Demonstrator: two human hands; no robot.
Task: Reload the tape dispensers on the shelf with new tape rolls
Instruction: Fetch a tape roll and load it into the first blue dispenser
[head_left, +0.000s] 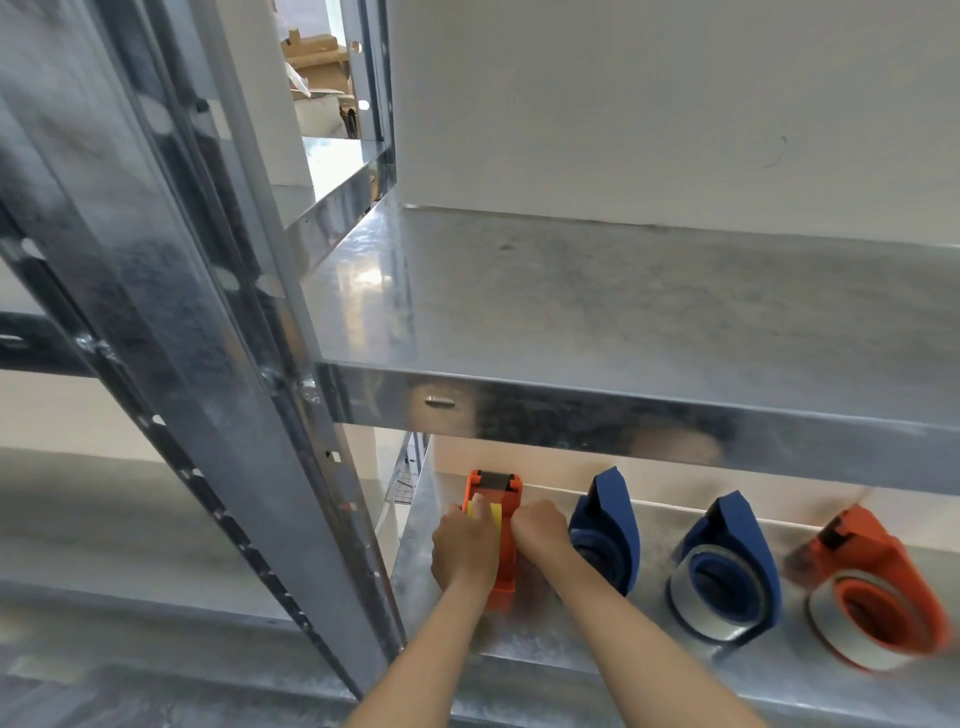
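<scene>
1. Progress, as I judge it from my remote seat: past halfway. Both hands work on the orange dispenser (493, 486) at the left end of the lower shelf (545, 631).
2. My left hand (465, 545) has its fingers curled over a yellow roll (497, 515) sitting in that dispenser. My right hand (540, 527) is clamped on the dispenser's right wall. Its roller end pokes out just beyond both sets of fingertips.
3. Just right of my right fingers stands a blue dispenser (610, 519). Its hub is dark, and I cannot tell whether it holds tape.
4. Well apart to the right of the fingers, the second blue dispenser (737, 540) carries a pale roll (680, 590), and the far orange dispenser (872, 556) looks loaded too.
5. Probably left to do: seat and thread the yellow roll, then check the near blue one.
6. Writing: no brand or label is readable anywhere.
</scene>
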